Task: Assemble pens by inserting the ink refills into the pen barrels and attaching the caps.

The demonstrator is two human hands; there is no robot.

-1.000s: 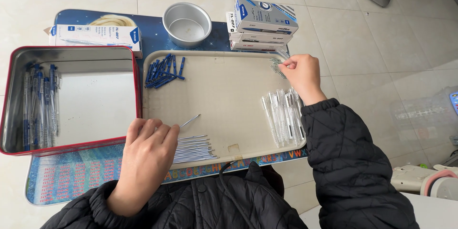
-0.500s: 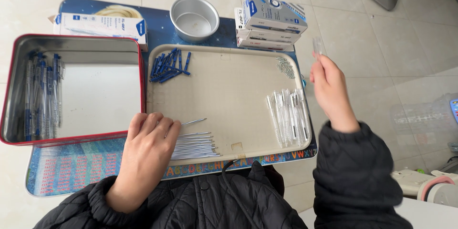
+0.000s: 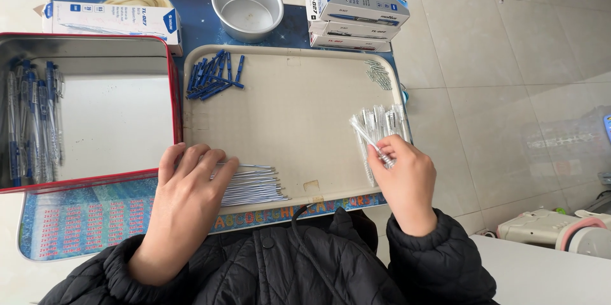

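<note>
On the near left of the beige tray (image 3: 299,98), my left hand (image 3: 188,194) lies flat and open on the pile of thin refills (image 3: 251,184). Far behind sit some ten blue caps (image 3: 213,76). At right, my right hand (image 3: 407,174) pinches one clear barrel (image 3: 368,136) above the barrel pile (image 3: 382,120). Judging by this, I'm assembling a pen; next I need one refill.

White-blue cartons (image 3: 356,9) stacked beyond tray; long white box (image 3: 111,20) far left.
</note>
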